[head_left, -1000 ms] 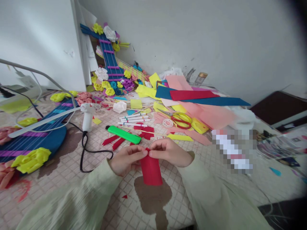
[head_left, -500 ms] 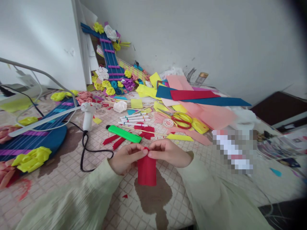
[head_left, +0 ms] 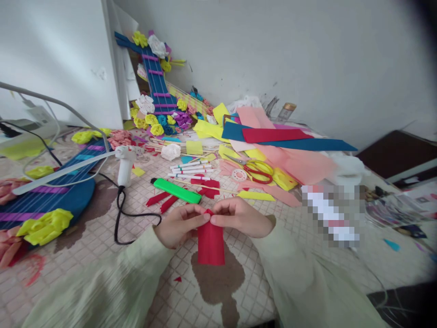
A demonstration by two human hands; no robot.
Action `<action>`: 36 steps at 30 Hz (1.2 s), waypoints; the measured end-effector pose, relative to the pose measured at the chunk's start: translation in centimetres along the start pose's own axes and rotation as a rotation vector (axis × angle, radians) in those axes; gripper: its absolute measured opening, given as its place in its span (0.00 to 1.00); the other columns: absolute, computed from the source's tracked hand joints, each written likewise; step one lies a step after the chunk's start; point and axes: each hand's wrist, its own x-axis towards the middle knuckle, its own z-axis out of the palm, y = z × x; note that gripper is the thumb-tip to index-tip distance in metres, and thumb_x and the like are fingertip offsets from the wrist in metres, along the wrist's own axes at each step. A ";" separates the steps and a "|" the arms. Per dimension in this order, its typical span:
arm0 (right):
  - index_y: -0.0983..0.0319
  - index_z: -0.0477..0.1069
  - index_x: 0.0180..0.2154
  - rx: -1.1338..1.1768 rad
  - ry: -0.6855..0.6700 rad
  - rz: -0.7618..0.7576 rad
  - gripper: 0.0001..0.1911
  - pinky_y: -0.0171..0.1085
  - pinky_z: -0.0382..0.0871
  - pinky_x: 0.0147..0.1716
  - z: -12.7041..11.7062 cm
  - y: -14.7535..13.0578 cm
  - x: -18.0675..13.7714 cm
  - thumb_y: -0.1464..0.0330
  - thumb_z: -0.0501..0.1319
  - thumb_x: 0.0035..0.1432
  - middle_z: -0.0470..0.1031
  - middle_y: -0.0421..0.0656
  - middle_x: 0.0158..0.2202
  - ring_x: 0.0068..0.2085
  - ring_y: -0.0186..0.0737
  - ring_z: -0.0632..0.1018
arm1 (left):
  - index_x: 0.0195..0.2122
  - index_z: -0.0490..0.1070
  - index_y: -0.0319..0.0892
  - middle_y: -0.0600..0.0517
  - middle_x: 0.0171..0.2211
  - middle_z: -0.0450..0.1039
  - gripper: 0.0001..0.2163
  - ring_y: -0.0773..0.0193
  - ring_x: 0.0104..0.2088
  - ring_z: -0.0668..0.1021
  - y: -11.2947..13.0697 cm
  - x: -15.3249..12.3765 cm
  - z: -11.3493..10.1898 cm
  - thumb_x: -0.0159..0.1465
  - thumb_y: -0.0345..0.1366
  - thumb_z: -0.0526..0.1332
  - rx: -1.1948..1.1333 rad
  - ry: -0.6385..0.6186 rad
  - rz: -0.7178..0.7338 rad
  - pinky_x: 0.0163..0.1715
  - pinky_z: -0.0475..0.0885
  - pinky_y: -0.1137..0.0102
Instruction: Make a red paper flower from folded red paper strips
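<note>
A piece of red crepe paper (head_left: 210,246) hangs down from between my hands at the near middle of the table. My left hand (head_left: 182,224) pinches its top edge between thumb and fingers. From the other side my right hand (head_left: 241,218) pinches the same edge, the two thumbs almost touching. Between the thumbs the paper is bunched into a small peak. Just beyond my left hand lies a bright green utility knife (head_left: 176,190), with red paper strips (head_left: 157,198) under and beside it.
A white glue gun (head_left: 124,168) stands at the left, its black cord trailing toward me. Scissors (head_left: 257,171), several markers (head_left: 191,168) and coloured paper sheets (head_left: 290,143) lie farther back. Blue guitar-shaped crafts with paper flowers (head_left: 44,228) occupy the left and rear.
The hanging end of the red paper has swung slightly to the right and its top is more peaked. Both hands stay in nearly the same place.
</note>
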 end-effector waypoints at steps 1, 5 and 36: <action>0.66 0.70 0.27 0.003 -0.010 0.005 0.06 0.29 0.61 0.25 0.0 0.0 0.0 0.68 0.61 0.46 0.69 0.38 0.24 0.25 0.28 0.68 | 0.22 0.67 0.38 0.57 0.19 0.70 0.13 0.71 0.21 0.72 0.0 0.0 0.0 0.39 0.37 0.69 -0.001 -0.004 0.002 0.23 0.65 0.75; 0.66 0.70 0.28 -0.002 -0.008 0.025 0.07 0.29 0.62 0.26 0.0 0.1 0.0 0.68 0.62 0.46 0.70 0.39 0.25 0.26 0.29 0.69 | 0.22 0.67 0.38 0.57 0.18 0.70 0.14 0.71 0.21 0.71 -0.1 0.2 -0.1 0.39 0.37 0.69 0.029 -0.011 0.011 0.22 0.64 0.75; 0.66 0.71 0.28 -0.070 0.010 0.026 0.07 0.29 0.62 0.22 0.0 -0.1 -0.1 0.68 0.61 0.46 0.69 0.39 0.23 0.23 0.28 0.68 | 0.22 0.67 0.38 0.58 0.18 0.70 0.10 0.73 0.21 0.70 0.2 0.0 -0.1 0.43 0.35 0.67 0.116 -0.029 0.070 0.23 0.62 0.76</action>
